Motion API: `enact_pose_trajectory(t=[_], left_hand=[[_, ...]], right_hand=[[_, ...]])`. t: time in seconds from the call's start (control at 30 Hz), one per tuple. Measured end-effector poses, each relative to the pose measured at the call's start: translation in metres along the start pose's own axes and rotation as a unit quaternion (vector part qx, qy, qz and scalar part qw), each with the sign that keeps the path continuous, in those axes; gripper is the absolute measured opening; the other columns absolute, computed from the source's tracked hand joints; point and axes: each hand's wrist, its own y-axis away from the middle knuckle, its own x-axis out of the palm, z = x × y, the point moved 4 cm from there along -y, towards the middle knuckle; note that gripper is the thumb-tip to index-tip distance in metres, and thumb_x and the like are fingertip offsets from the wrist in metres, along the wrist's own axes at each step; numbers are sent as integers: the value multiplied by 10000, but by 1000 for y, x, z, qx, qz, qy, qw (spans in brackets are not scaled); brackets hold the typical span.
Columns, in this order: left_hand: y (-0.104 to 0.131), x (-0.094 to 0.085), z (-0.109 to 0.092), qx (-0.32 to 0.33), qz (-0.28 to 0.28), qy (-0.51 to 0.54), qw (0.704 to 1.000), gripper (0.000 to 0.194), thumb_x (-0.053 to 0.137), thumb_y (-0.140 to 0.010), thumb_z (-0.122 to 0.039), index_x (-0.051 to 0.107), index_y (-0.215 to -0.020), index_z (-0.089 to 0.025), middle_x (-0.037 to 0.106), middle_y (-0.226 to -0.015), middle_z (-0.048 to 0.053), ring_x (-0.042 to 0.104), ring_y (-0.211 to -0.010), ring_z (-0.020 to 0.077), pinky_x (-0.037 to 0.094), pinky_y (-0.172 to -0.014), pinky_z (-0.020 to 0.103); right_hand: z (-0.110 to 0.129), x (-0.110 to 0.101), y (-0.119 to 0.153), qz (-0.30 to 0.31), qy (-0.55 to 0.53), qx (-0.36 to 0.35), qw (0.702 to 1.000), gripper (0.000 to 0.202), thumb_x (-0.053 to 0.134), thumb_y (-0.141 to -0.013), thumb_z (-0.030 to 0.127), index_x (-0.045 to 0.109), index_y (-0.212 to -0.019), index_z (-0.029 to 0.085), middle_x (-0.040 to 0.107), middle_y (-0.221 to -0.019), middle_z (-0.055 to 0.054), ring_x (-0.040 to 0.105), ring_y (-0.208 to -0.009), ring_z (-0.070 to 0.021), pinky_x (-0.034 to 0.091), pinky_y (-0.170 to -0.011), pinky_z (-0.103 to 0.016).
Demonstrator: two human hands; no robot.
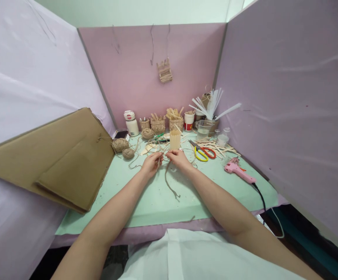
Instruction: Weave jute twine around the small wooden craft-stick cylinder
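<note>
My left hand (pixel 153 164) and my right hand (pixel 179 158) are close together above the middle of the table, each with fingers pinched on jute twine (pixel 169 181). A loose end of the twine hangs between them and trails toward me on the table. Just beyond my right hand stands a small panel of pale wooden sticks (pixel 174 140), upright. More twine lies in tangled loops around it. To its right rest scissors (pixel 201 153) with one yellow and one red handle, their blades apart.
Twine balls (pixel 120 145) sit at the left beside a leaning cardboard sheet (pixel 69 171). Stick-filled baskets (pixel 158 125), a white bottle (pixel 132 123) and cups line the back. A pink glue gun (pixel 240 172) with a black cord lies at right, near scattered sticks (pixel 219 148).
</note>
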Motion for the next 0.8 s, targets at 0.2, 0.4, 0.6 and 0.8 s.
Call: enact_pose_trajectory(t=[0.2, 0.4, 0.6, 0.8], left_hand=[[-2, -1, 5, -79, 42, 65, 994, 150, 698, -644, -213, 641, -764, -142, 599, -645, 21, 534, -579, 81, 399, -487, 185], [0, 3, 4, -80, 75, 54, 992, 157, 693, -668, -192, 641, -802, -130, 575, -645, 16, 522, -574, 67, 409, -493, 162], [-1, 2, 2, -31, 58, 36, 997, 218, 746, -620, -239, 649, -777, -123, 563, -625, 5, 500, -566, 60, 379, -492, 167], [2, 2, -1, 27, 24, -4, 999, 271, 773, -573, -280, 670, -774, -131, 584, -663, 8, 504, -611, 75, 357, -525, 188]], right_hand=[[2, -2, 1, -20, 39, -16, 999, 160, 540, -673, 316, 557, -606, 172, 490, -529, 26, 434, -549, -106, 321, -521, -220], [8, -8, 1, -98, 107, -116, 983, 146, 587, -638, 306, 535, -675, 174, 527, -637, 25, 456, -616, -115, 363, -600, -237], [12, -7, 2, -91, 164, -188, 964, 103, 562, -667, 252, 615, -707, 173, 555, -687, -2, 489, -665, -130, 392, -650, -258], [14, -5, 3, -76, 153, -174, 970, 205, 547, -726, 327, 683, -712, 175, 631, -704, -25, 547, -719, -156, 415, -704, -283]])
